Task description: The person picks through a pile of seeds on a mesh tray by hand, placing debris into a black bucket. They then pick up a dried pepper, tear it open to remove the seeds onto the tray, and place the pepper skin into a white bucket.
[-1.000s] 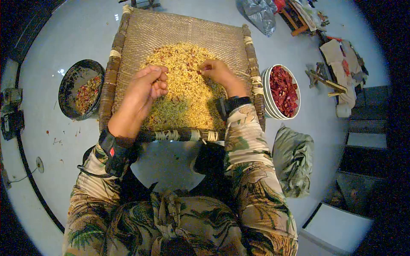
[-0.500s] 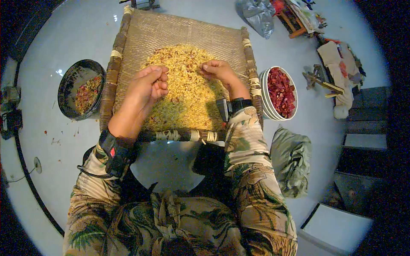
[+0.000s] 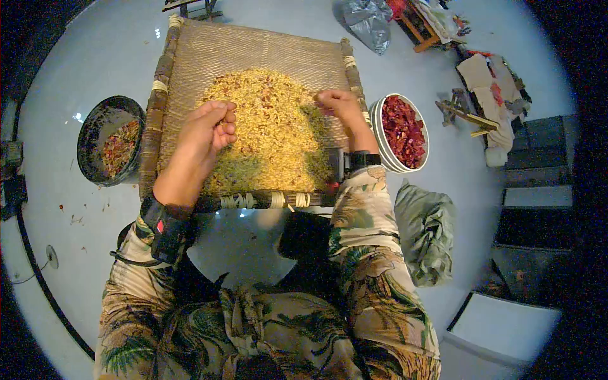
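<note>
A woven tray (image 3: 209, 47) with a wooden frame lies in front of me, bearing a broad heap of small yellow seeds (image 3: 266, 126) mixed with reddish-brown bits. Over the heap's left side hovers my left hand (image 3: 202, 130), closed, its thumb pressed against the curled fingers. My right hand (image 3: 342, 107) is closed too, near the right side of the tray beside the seeds' edge. What either hand pinches, if anything, is too small to make out.
Left of the tray stands a black bucket (image 3: 92, 130) with mixed red and yellow scraps. At the right, nested white buckets (image 3: 380, 126) hold red dried chillies (image 3: 404, 132). A green sack (image 3: 427, 234), a grey plastic bag (image 3: 370, 25) and low wooden stools (image 3: 421, 35) are on the floor.
My right hand has moved right, away from the middle of the heap toward the tray's right side. My left hand stays over the left side. The whole view has shifted slightly.
</note>
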`<state>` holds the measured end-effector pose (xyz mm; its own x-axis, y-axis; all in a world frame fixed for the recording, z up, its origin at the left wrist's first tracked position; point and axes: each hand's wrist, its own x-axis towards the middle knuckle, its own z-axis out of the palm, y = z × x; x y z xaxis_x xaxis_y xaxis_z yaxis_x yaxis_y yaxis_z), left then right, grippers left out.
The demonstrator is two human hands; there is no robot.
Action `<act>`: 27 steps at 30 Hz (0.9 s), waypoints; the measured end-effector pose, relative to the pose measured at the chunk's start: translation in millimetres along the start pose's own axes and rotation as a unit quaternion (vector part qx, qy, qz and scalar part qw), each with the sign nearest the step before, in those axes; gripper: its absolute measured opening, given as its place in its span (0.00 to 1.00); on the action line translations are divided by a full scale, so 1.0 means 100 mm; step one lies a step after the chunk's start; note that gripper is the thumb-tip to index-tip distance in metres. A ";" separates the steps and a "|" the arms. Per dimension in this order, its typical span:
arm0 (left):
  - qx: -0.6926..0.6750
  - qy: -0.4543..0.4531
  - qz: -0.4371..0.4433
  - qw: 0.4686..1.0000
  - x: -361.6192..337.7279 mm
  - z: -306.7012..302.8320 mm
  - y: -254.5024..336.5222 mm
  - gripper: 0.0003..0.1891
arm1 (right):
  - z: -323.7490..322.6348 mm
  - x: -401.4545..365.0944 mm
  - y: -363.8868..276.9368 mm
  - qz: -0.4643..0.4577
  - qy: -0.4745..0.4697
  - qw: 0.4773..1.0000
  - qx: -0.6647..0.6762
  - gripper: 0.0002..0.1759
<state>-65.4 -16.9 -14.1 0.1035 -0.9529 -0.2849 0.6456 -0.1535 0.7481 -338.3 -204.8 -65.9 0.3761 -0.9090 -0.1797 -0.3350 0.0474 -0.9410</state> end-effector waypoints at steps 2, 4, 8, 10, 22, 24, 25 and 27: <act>0.007 0.002 -0.003 1.000 0.00 0.01 -0.01 0.07 | -0.16 -0.19 -0.11 -0.006 0.071 0.994 0.079 0.10; 0.017 0.011 -0.010 1.000 -0.01 0.03 0.00 0.08 | -0.42 -0.27 -0.11 -0.015 0.150 0.975 0.163 0.11; 0.013 0.004 -0.010 1.000 -0.05 0.08 0.02 0.06 | -1.17 -0.38 0.21 -0.061 0.274 0.874 0.397 0.11; 0.018 0.000 -0.007 1.000 -0.05 0.06 -0.01 0.06 | -1.30 -0.57 0.40 -0.043 0.358 0.755 0.548 0.11; 0.011 0.003 -0.029 1.000 -0.03 0.12 0.00 0.06 | -0.48 -0.09 0.06 -0.029 0.081 0.952 0.293 0.10; 0.017 0.016 -0.020 1.000 -0.07 0.16 0.05 0.06 | -0.10 -0.06 -0.06 0.009 0.058 0.986 0.157 0.11; 0.019 0.024 -0.015 0.999 -0.09 0.17 0.07 0.06 | 0.09 -0.03 -0.05 0.015 0.025 0.994 0.102 0.13; 0.022 0.017 -0.017 0.999 -0.09 0.15 0.11 0.07 | 0.45 0.07 0.10 -0.035 -0.020 0.997 -0.065 0.17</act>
<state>-70.7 -13.7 6.2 0.1079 -0.9375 -0.3308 0.6152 -0.1984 0.7630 -299.7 -192.3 -89.2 0.4357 -0.8909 -0.1281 -0.4149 -0.0725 -0.9070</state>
